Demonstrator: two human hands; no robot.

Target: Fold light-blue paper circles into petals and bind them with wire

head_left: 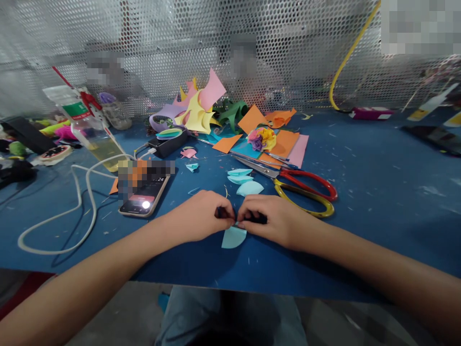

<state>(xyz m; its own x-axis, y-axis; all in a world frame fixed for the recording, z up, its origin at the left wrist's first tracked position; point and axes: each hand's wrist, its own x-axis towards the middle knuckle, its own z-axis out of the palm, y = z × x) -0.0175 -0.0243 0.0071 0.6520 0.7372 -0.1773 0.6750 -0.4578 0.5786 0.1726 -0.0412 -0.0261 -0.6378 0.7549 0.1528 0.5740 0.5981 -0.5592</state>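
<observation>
Between my two hands, near the table's front edge, is a light blue folded paper piece shaped like a fan. My left hand pinches its upper edge from the left. From the right, my right hand pinches the same edge, and the fingertips of both hands almost meet. Just beyond my hands lie several more light blue folded papers. Scissors with one red and one yellow handle rest beyond my right hand, blades pointing to the far left.
A phone lies left of my hands, with a white cable looping beside it. Paper scraps and a multicoloured paper flower are at the back. A bottle of yellowish liquid stands back left, before a perforated metal screen.
</observation>
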